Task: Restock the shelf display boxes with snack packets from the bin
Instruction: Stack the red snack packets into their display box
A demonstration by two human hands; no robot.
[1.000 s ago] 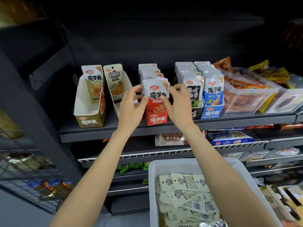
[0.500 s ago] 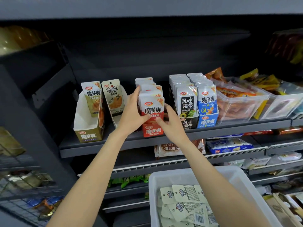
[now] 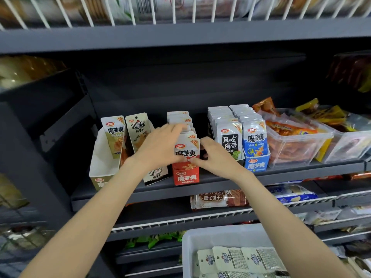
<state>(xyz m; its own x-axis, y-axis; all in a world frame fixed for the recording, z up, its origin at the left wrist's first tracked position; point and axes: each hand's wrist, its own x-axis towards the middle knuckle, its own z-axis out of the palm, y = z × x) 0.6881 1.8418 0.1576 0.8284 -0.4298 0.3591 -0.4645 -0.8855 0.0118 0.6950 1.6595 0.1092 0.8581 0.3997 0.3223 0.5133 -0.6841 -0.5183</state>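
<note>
Red display box (image 3: 185, 175) on the shelf (image 3: 220, 180) now looks full (bin (image 3: 220, 235) below), left hand (image 3: 158, 149) having moved onto its packets (image 3: 186, 145), right hand (image 3: 212, 157) pinching the front one

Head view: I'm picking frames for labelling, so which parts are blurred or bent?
Head view: left hand and top wire rack smeared by motion; red packets readable; shelf edge bowed by the wide lens; left corners soft and dim.

Both bare forearms reach up and forward, converging; left hand (image 3: 158, 145) has fingers extended flat to the right, right hand (image 3: 215, 157) palm-down with fingers curled inward, hands near but apart.
</note>
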